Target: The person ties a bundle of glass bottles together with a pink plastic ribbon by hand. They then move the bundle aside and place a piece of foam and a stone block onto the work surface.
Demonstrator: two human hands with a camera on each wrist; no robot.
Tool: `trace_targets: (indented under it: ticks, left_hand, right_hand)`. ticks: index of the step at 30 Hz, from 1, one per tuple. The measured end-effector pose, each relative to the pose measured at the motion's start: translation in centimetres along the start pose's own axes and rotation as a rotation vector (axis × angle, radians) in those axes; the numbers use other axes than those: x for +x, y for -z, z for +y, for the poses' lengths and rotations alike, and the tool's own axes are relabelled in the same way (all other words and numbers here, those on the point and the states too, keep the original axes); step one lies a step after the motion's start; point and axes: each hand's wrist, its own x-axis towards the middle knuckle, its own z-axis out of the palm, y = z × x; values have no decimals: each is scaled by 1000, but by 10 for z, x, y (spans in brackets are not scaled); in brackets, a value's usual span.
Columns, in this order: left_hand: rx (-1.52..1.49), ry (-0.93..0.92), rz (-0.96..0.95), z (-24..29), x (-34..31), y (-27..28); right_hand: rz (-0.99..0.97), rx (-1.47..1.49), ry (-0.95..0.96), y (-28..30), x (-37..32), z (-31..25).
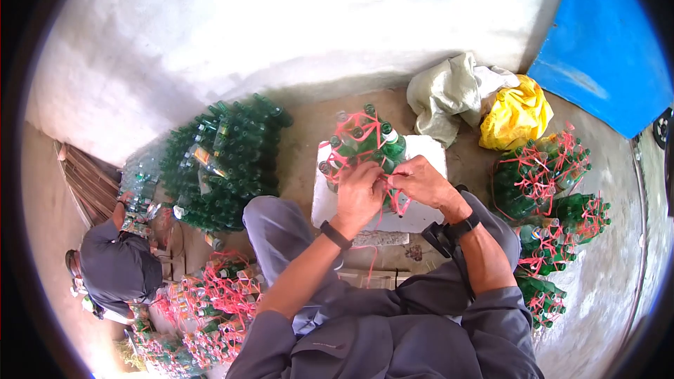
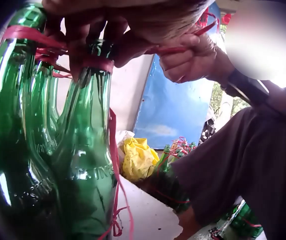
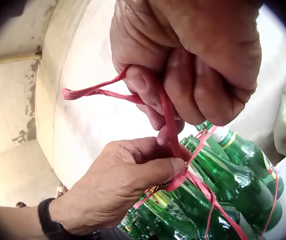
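A cluster of green glass bottles (image 1: 356,142) stands upright on a white block (image 1: 428,161), pink plastic twine (image 2: 115,165) wound around the necks. My left hand (image 1: 360,186) is at the near bottle's neck, its thumb pinching the twine against it, as the right wrist view shows. Beside it my right hand (image 1: 421,181) grips a strand of the twine (image 3: 169,120) in curled fingers, with a loop sticking out past the thumb. In the left wrist view that strand runs taut between the two hands. Black bands circle both wrists.
Loose green bottles (image 1: 239,161) are massed at the left by the wall. Twine-tied bundles (image 1: 544,175) stand at the right, more (image 1: 210,302) at lower left. Another person (image 1: 119,267) sits at far left. A yellow sack (image 1: 517,114) and a pale sack (image 1: 446,95) lie behind the block.
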Motion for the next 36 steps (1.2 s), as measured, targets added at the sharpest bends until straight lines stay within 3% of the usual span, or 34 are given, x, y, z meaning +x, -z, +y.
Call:
trace_targets:
  ticks: [2, 4, 10, 11, 15, 22, 36]
  left_hand:
    - [-21, -42, 45, -2, -2, -2]
    - [-6, -75, 88, -4, 0, 3]
    - [-195, -109, 61, -8, 5, 6]
    - [-195, -78, 64, -8, 6, 5]
    - [-198, 78, 42, -7, 7, 2]
    - [-141, 136, 30, -6, 4, -1]
    - [-145, 185, 122, -4, 3, -7]
  right_hand:
    - [-34, 90, -13, -1, 0, -7]
    - [-35, 345, -207, 3, -2, -25]
    - [-97, 186, -241, 6, 3, -10]
    - [-106, 355, -317, 7, 2, -25]
    - [-119, 357, -310, 8, 1, -33]
    - [-74, 310, -312, 1, 3, -32]
    - [-46, 768, -397, 3, 6, -26]
